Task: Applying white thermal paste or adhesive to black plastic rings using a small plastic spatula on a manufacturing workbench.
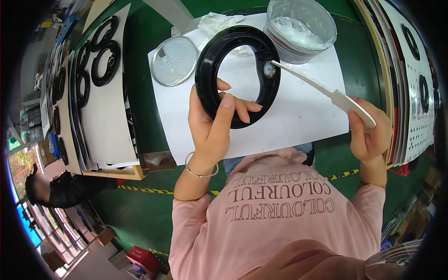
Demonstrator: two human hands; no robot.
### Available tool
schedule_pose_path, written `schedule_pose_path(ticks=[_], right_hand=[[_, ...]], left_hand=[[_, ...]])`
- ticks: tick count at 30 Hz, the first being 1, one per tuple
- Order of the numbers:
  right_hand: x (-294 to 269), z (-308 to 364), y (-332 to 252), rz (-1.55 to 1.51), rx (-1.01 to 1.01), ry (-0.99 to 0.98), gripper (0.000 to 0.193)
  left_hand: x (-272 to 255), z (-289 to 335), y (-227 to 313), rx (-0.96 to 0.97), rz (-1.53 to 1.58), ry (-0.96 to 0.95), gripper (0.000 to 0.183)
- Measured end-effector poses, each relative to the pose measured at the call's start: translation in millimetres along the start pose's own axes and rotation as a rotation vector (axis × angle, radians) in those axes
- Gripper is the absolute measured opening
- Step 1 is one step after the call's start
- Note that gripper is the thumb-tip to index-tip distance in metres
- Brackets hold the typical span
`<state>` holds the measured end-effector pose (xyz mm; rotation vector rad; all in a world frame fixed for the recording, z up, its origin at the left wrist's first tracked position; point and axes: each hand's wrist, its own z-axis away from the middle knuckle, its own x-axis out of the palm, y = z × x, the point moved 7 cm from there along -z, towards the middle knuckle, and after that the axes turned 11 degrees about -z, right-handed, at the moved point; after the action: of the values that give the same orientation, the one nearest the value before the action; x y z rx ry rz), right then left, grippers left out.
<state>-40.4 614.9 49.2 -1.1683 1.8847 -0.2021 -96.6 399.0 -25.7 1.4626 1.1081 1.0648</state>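
Note:
My left hand (211, 123) is closed around the lower left of a glossy black plastic ring (205, 70), its fingers reaching through the opening. The ring is tilted up above a white paper sheet (308, 112). In my right hand (373, 133) is the wide end of a white spatula (347, 103), pinched between thumb and fingers. Its narrow tip touches the ring's right side, beside a small pale blob (269, 69) of grease-like paste. Behind the ring, at the right, stands a clear tub (298, 55) holding whitish paste.
A round clear lid (173, 60) lies left of the ring, with crumpled tissue (215, 22) behind it. Upright boards bearing black rings stand in racks at the left (107, 126) and right (396, 84). A person in black (77, 189) is at the far left.

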Motion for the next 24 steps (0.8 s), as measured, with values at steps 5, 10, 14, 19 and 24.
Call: schedule_pose_path(ticks=[5, 10, 14, 19, 24], right_hand=[[0.2, -2.1, -2.4, 0.019, -0.004, -0.031, 0.015], [-0.8, -5.7, -1.2, 0.03, 0.014, 0.0, 0.016], [1.9, -4.2, -2.3, -0.017, -0.008, -0.059, 0.017], [-1.9, -6.2, -3.6, -0.085, -0.019, -0.032, 0.02], [1.2, -6.0, -2.0, -0.038, -0.014, -0.1, 0.018]], left_hand=[[2.8, 0.8, 2.6, 0.024, -0.001, -0.005, 0.013], [4.3, 1.1, 2.4, 0.03, -0.015, -0.013, 0.012], [4.9, 0.8, 2.6, 0.037, -0.005, -0.013, 0.012], [4.7, 0.3, 2.8, 0.037, -0.008, -0.015, 0.013], [6.6, 0.4, 3.9, 0.043, -0.002, -0.021, 0.013]])
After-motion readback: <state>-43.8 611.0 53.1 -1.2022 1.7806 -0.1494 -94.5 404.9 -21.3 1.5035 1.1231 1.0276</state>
